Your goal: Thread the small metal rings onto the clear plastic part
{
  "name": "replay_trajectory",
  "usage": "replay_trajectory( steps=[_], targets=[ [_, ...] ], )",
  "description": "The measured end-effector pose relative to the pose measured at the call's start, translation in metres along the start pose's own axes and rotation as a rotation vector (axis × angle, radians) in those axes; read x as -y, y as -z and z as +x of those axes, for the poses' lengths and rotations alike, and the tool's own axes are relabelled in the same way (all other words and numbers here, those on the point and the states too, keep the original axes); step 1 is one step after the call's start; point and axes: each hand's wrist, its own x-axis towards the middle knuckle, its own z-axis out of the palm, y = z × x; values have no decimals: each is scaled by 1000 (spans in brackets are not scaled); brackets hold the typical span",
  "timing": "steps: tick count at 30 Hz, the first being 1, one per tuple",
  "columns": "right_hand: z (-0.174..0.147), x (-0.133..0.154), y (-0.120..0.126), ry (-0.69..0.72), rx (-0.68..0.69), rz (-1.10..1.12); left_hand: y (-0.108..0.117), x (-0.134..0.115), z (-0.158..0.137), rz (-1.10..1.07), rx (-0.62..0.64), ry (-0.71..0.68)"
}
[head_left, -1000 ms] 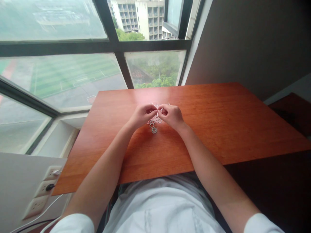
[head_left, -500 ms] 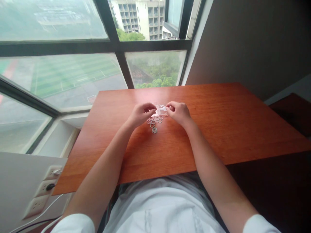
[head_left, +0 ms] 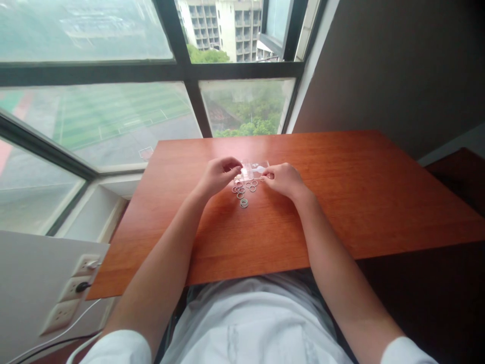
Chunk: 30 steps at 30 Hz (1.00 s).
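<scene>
A clear plastic box (head_left: pixel 248 173) lies on the brown wooden table between my two hands. My left hand (head_left: pixel 220 176) is at its left side, thumb and fingers curled together; anything they hold is too small to make out. At the right, the fingertips of my right hand (head_left: pixel 283 179) are pinched on a small pale ring (head_left: pixel 262 179), partly covered by the fingers. Just in front of the box lie several more thin rings (head_left: pixel 240 190), with a small group (head_left: pixel 252 186) to their right. Overlapping rings (head_left: pixel 244 203) lie nearest to me.
The wooden table (head_left: pixel 341 202) extends far to the right, and its front edge meets my body. Large windows (head_left: pixel 125 111) stand behind and left of it. Wall sockets (head_left: pixel 71 288) with plugs and cables are at the lower left.
My right hand has moved slightly right and down to the ring beside the box, uncovering more of the box. My left hand stays near its left side. The whole view has shifted slightly.
</scene>
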Motion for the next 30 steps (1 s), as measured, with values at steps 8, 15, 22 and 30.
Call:
replay_trajectory(
  steps=[8, 15, 22, 30],
  targets=[
    [-1, 2, -3, 24, 126, -53, -1, 1, 1, -13, 8, -2],
    [-2, 14, -4, 25, 192, -115, -2, 0, 0, -19, 20, 10],
    [0, 16, -8, 20, 175, -75, -1, -1, -1, -9, 30, 6],
    [1, 17, -12, 74, -123, 172, -3, -4, -1, -36, 27, 3]
  ],
)
